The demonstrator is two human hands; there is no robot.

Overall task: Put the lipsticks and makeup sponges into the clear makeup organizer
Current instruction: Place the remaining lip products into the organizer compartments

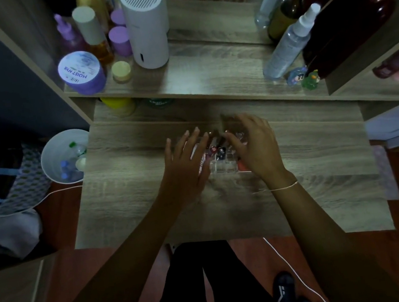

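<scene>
The clear makeup organizer (224, 166) stands mid-table, mostly covered by my two hands. Between them I see lipsticks (220, 153) upright in its small compartments, with dark and red caps. My left hand (185, 165) hovers over the organizer's left side, fingers spread, holding nothing that I can see. My right hand (253, 143) is over the right side, fingers curled down toward the lipsticks; whether it grips one is hidden. A pink edge (243, 167) shows under the right hand. Sponges cannot be made out.
The wooden dressing table (135, 200) has a raised shelf with a white cylinder device (147, 23), purple jars (82, 72), bottles and spray bottles (288, 42). A white bin (63, 156) stands on the floor at left. A white cable (290, 267) runs by my feet.
</scene>
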